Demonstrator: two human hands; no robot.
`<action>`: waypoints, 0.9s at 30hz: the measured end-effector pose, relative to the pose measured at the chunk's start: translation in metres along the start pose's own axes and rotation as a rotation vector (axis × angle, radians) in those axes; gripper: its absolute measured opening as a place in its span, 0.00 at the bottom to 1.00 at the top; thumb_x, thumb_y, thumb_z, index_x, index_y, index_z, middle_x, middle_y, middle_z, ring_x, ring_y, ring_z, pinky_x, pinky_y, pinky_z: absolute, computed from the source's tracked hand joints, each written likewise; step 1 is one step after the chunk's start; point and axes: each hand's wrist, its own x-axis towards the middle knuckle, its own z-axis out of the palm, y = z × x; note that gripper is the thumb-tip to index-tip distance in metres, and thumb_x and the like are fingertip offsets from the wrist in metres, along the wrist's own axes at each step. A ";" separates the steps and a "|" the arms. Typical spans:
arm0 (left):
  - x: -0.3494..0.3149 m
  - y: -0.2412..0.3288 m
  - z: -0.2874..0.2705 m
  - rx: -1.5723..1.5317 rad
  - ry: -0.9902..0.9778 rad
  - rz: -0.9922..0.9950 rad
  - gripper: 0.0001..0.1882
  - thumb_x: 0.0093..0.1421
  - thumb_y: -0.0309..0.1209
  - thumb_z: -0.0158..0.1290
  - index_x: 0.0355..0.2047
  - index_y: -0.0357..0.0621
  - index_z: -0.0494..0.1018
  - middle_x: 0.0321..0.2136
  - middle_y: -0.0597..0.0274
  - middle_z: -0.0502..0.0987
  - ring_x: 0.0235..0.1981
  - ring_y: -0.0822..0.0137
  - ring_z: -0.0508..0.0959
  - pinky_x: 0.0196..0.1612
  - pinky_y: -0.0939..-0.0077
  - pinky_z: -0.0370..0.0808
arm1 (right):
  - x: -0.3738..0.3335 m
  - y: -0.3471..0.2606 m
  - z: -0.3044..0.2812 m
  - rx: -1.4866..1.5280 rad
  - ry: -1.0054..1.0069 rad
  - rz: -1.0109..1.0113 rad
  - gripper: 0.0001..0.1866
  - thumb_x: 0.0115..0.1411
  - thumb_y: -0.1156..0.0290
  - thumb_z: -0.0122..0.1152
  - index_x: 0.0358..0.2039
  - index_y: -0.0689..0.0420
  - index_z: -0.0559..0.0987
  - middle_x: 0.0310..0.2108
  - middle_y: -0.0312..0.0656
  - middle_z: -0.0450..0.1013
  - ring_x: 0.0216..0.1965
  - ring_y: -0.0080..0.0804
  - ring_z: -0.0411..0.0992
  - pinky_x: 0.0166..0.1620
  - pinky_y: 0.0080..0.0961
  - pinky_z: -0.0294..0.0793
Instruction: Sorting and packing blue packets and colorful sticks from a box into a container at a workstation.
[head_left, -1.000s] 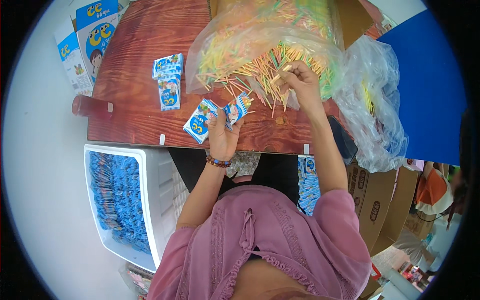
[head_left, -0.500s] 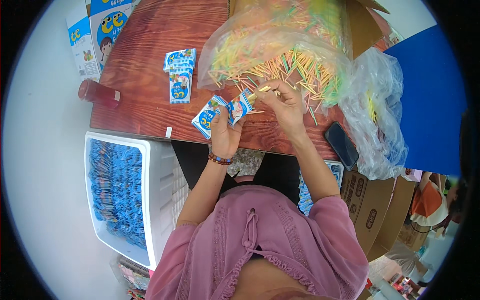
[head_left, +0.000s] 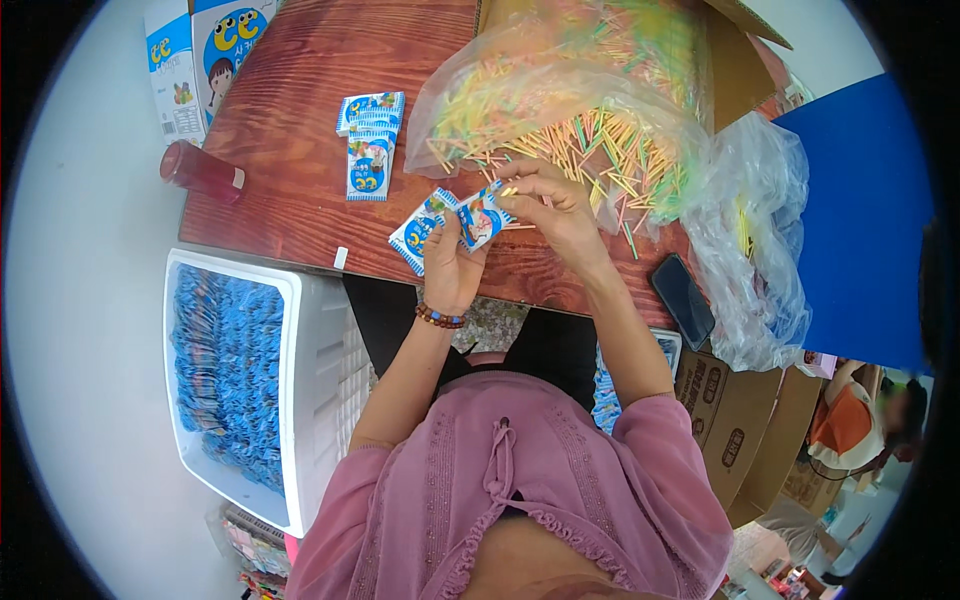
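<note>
Head view: two blue-and-white sachets are held in the left hand (head_left: 455,272), pinched between its thumb and fingers just above the front edge of the red-brown table (head_left: 290,110). The nearer sachet to the right hand, the upright packet (head_left: 481,224), is tilted with its upper end toward that hand, while the flat packet (head_left: 412,240) is fanned out on the far left side of the grip. Pale sticks (head_left: 511,191) are pinched between the thumb and fingertips of the right hand (head_left: 560,215), right at the upper end of the upright packet; whether their tips are inside it cannot be told. The two hands are held close together, with the upright packet between them. Beyond the right hand, loose coloured sticks (head_left: 590,145) are spilled from a clear plastic bag (head_left: 440,110). More sachets are laid in an overlapping stack (head_left: 370,165) beyond the left hand and to its left. A dark phone (head_left: 683,300) is set at the table's edge to the right of the right forearm, beside a crumpled plastic bag (head_left: 755,290). At the left, a white foam box (head_left: 291,400) is filled with blue packets (head_left: 225,370).
</note>
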 end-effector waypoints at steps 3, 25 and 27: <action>-0.003 0.004 0.006 0.013 0.071 -0.008 0.13 0.65 0.37 0.47 0.44 0.42 0.71 0.44 0.60 0.76 0.46 0.66 0.76 0.50 0.67 0.74 | 0.002 -0.006 0.000 -0.114 -0.051 -0.052 0.09 0.58 0.75 0.59 0.39 0.60 0.80 0.47 0.41 0.71 0.44 0.25 0.69 0.43 0.20 0.70; -0.002 0.044 0.021 0.191 0.009 0.085 0.13 0.64 0.29 0.50 0.47 0.36 0.70 0.42 0.57 0.77 0.40 0.70 0.78 0.44 0.73 0.76 | 0.027 -0.009 0.017 0.079 -0.116 0.153 0.10 0.60 0.73 0.58 0.41 0.62 0.78 0.33 0.34 0.75 0.34 0.18 0.72 0.39 0.18 0.70; 0.000 0.059 0.017 0.509 0.021 0.086 0.12 0.60 0.25 0.53 0.44 0.34 0.72 0.35 0.59 0.79 0.32 0.76 0.79 0.34 0.81 0.77 | 0.037 -0.008 0.023 -0.140 -0.273 0.141 0.09 0.60 0.73 0.58 0.39 0.63 0.78 0.31 0.34 0.74 0.33 0.17 0.71 0.38 0.17 0.70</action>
